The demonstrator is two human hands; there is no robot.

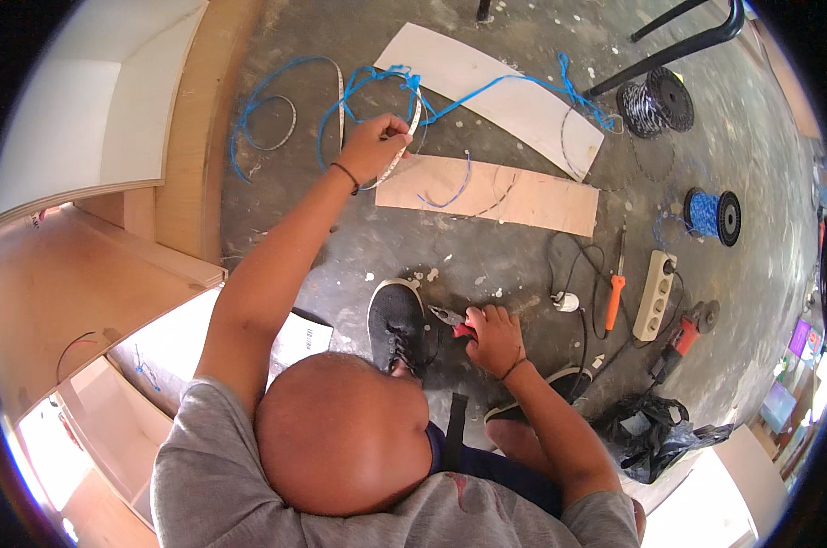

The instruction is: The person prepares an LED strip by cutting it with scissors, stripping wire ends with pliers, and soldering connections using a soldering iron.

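Pliers (452,321) gripped low in right hand (494,340); outstretched left hand (374,146) pinches pale strip (404,151).

The floor (487,256) is rough grey concrete, dusty and flecked with white specks. Two boards lie on it: a pale matt wooden one (523,196) with visible grain, and a smoother white-faced panel (496,87). The left hand (372,146) holds a thin, flexible strip (404,151) that looks like pale plastic, beside glossy blue plastic-coated wire (487,87). The right hand (494,338) grips pliers (455,321) with dull metal jaws and red plastic handles. The shoe (397,324) is matt black cloth. The power strip (656,294) is smooth white plastic. The bag (656,429) is shiny, crumpled black plastic.
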